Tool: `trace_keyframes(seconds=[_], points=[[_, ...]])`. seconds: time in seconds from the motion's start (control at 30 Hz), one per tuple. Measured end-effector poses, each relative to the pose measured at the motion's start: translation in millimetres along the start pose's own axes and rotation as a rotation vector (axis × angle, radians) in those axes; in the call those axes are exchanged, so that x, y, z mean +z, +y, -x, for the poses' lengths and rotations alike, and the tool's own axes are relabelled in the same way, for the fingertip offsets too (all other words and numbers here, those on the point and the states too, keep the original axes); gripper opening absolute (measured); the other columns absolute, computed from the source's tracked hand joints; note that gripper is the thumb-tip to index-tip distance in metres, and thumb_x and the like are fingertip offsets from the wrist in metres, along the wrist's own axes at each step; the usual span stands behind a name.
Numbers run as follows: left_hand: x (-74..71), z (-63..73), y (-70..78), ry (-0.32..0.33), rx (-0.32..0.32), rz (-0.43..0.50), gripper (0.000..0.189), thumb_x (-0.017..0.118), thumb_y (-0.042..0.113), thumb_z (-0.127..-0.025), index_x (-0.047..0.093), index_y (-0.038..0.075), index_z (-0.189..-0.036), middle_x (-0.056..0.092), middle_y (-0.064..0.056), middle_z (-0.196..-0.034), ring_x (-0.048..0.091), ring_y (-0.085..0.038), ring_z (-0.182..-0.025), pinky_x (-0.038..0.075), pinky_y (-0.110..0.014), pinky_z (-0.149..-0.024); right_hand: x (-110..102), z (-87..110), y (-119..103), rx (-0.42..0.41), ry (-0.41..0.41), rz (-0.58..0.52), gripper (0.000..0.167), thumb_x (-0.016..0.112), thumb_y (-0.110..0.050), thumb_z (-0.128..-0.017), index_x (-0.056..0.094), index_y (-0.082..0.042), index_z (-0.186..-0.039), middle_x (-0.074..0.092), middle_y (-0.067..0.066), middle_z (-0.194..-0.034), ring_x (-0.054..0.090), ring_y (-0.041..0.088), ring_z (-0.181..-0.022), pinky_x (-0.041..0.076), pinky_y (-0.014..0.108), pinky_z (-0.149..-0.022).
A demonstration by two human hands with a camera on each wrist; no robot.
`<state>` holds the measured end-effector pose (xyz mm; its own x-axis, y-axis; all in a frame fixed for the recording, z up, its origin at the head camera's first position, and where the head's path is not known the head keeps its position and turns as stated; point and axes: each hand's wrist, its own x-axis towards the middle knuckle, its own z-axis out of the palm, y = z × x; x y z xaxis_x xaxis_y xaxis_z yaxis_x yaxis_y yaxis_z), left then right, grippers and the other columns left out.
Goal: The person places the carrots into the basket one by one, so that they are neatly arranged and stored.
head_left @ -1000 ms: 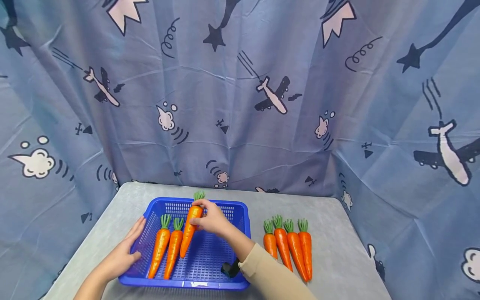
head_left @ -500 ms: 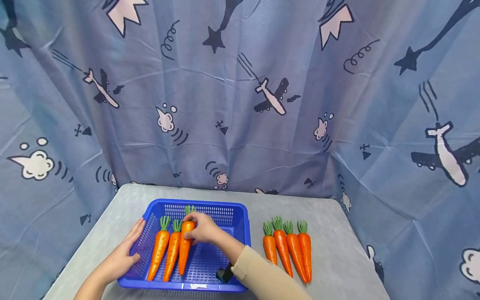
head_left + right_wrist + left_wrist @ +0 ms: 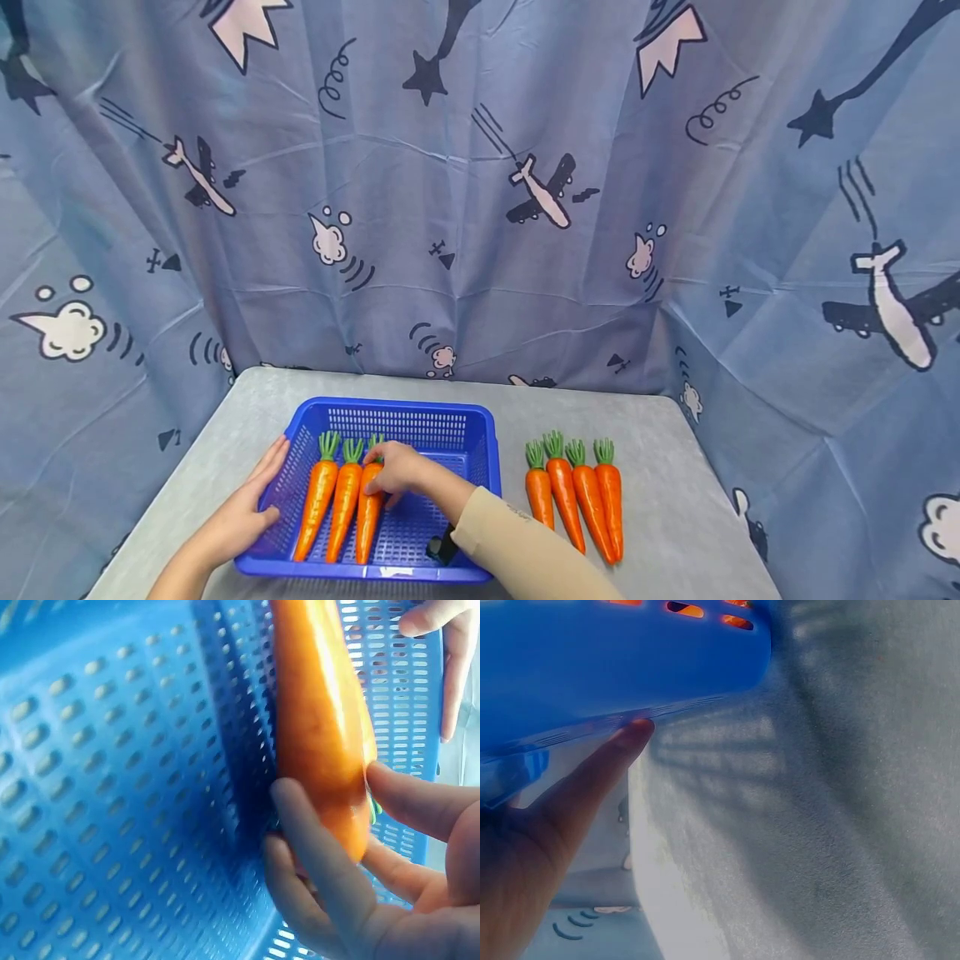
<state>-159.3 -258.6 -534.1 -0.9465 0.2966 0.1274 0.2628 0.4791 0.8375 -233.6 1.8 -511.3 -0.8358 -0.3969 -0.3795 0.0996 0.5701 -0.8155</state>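
My right hand (image 3: 399, 470) holds an orange carrot (image 3: 367, 523) with green leaves by its thick upper end. In the right wrist view, fingers and thumb close around that carrot (image 3: 319, 720) from both sides. It lies low inside a blue slotted basket (image 3: 405, 406), right of two more carrots, a middle one (image 3: 344, 507) and a leftmost one (image 3: 317, 507). All three run roughly parallel, leaves to the back. My left hand (image 3: 243, 512) rests against the basket's left side with its fingers extended. One digit touches the basket wall (image 3: 630, 667) in the left wrist view.
Several carrots (image 3: 592, 507) lie side by side on the grey table (image 3: 675, 500), right of the basket; my right sleeve (image 3: 525, 550) partly covers the nearest. A dark wrist-worn device (image 3: 442, 546) hangs over the basket. Behind the table hangs a blue patterned curtain (image 3: 480, 333).
My right hand has lowered the carrot leftward and toward me, down into the basket beside the other two. The left hand has stayed at the basket's side.
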Motion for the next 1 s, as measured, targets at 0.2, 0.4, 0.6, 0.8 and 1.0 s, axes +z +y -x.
trace_keyframes(seconds=[0.2, 0.4, 0.6, 0.8, 1.0], points=[[0.6, -0.4, -0.1, 0.007, 0.011, -0.008, 0.093, 0.054, -0.015, -0.077, 0.017, 0.003, -0.161, 0.003, -0.025, -0.168, -0.002, 0.015, -0.142, 0.007, 0.006, -0.099, 0.6, -1.0, 2.2, 0.005, -0.010, 0.031, 0.042, 0.079, 0.006, -0.078, 0.069, -0.008, -0.115, 0.060, 0.015, -0.110, 0.068, 0.028, -0.069, 0.060, 0.049, -0.059], [-1.2, -1.1, 1.1, -0.010, -0.018, 0.000, 0.093, 0.055, -0.013, -0.079, 0.016, 0.005, -0.162, 0.001, -0.022, -0.169, -0.003, -0.011, -0.153, 0.007, 0.006, -0.097, -7.1, 4.1, -3.6, 0.005, -0.013, 0.046, 0.048, 0.078, 0.004, -0.081, 0.066, -0.008, -0.125, 0.061, 0.018, -0.119, 0.069, 0.031, -0.074, 0.060, 0.050, -0.060], [-1.3, -1.1, 1.7, -0.014, -0.027, 0.005, 0.094, 0.054, -0.014, -0.078, 0.016, 0.004, -0.161, 0.000, -0.022, -0.169, -0.004, -0.011, -0.153, 0.006, 0.006, -0.097, -23.2, 10.3, -10.0, -0.028, 0.004, 0.109, 0.049, 0.077, -0.004, -0.084, 0.064, -0.011, -0.131, 0.061, 0.019, -0.126, 0.070, 0.033, -0.083, 0.060, 0.048, -0.061], [-0.7, -0.5, 0.6, -0.014, -0.034, 0.000, 0.093, 0.055, -0.013, -0.079, 0.015, 0.004, -0.162, -0.001, -0.022, -0.169, -0.005, 0.006, -0.147, 0.007, 0.006, -0.096, -37.3, 21.7, -17.9, -0.071, 0.037, 0.110, 0.048, 0.080, -0.009, -0.083, 0.065, -0.017, -0.129, 0.057, 0.021, -0.135, 0.071, 0.034, -0.083, 0.061, 0.043, -0.060], [-2.0, -1.3, 1.9, -0.040, -0.079, 0.000, 0.095, 0.055, -0.013, -0.079, 0.014, 0.006, -0.162, -0.002, -0.020, -0.169, -0.003, -0.045, -0.153, 0.006, 0.005, -0.094, -45.8, 36.3, -22.3, -0.108, 0.058, 0.053, 0.049, 0.082, -0.011, -0.082, 0.066, -0.021, -0.127, 0.059, 0.016, -0.136, 0.069, 0.022, -0.075, 0.060, 0.034, -0.057]])
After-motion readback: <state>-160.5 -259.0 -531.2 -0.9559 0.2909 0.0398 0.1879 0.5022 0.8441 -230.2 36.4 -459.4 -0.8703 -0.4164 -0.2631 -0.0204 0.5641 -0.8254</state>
